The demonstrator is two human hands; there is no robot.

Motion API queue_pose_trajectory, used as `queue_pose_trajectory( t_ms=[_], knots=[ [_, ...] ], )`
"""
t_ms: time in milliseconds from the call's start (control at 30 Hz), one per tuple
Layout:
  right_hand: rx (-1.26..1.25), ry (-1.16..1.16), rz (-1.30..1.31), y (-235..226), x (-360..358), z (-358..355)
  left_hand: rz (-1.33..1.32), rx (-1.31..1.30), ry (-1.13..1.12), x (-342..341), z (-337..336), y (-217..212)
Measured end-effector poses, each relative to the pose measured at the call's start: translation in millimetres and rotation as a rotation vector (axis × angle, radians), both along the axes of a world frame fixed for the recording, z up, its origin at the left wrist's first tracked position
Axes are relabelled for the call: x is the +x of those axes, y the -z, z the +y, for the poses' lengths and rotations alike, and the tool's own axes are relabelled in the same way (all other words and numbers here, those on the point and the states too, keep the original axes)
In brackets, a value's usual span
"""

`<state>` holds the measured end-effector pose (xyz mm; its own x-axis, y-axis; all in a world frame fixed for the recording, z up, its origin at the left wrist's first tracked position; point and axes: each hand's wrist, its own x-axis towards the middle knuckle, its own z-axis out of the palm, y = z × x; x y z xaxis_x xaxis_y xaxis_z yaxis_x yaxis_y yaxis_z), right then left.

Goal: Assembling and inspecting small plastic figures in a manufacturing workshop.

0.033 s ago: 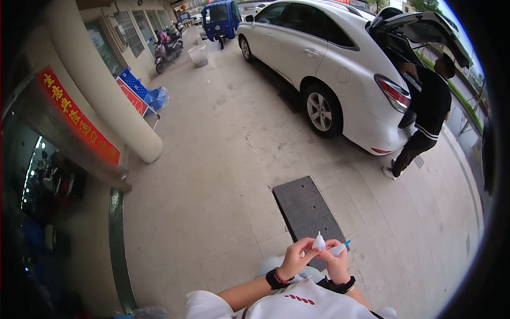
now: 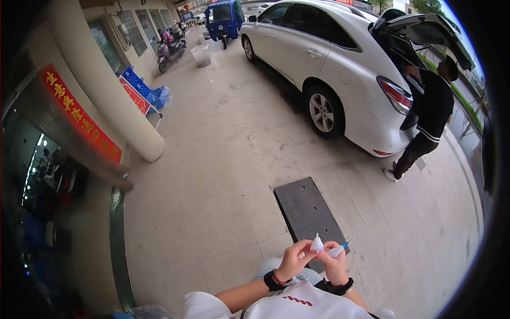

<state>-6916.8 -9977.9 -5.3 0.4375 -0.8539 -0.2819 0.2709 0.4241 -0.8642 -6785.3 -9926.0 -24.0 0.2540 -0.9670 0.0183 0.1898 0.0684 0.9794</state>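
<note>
Both my hands are close together in front of my body, at the lower middle of the view. My left hand (image 2: 291,262) pinches a small white squeeze bottle (image 2: 317,245) with a rounded body and a thin nozzle pointing up. A small pale piece (image 2: 302,255), too small to name, shows at the left fingers. My right hand (image 2: 334,270) is closed around a second small whitish bottle (image 2: 336,251), tilted up to the right, with a thin blue tip (image 2: 345,244). The fingers hide the lower parts of both bottles.
A dark ramp plate (image 2: 308,207) lies on the tiled floor just beyond my hands. A white car (image 2: 340,74) with its tailgate up stands ahead right, a person in black (image 2: 433,111) leaning into it. Left are a round pillar (image 2: 111,85) and a doorway.
The view has shifted very slightly. My hands keep hold of the same two bottles, nearly in the same place, drawn a little closer together.
</note>
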Motion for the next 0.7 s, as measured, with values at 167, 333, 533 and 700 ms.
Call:
queue_pose_trajectory(
  t_ms=[167, 333, 533, 700],
  knots=[
    [0.058, -0.078, -0.028, 11, 10, 8, 0.077, 0.104, -0.062, 6, 21, 16],
    [0.094, -0.142, 0.090, 13, 24, 3, 0.080, 0.196, -0.055, 20, 24, 10],
    [0.074, -0.248, 0.101, 15, 65, -21, -0.015, 0.085, -0.101, 59, 10, 22],
    [-0.120, -0.478, 0.194, 13, 135, -29, 0.084, -0.101, -0.361, 113, 18, 9]
  ],
)
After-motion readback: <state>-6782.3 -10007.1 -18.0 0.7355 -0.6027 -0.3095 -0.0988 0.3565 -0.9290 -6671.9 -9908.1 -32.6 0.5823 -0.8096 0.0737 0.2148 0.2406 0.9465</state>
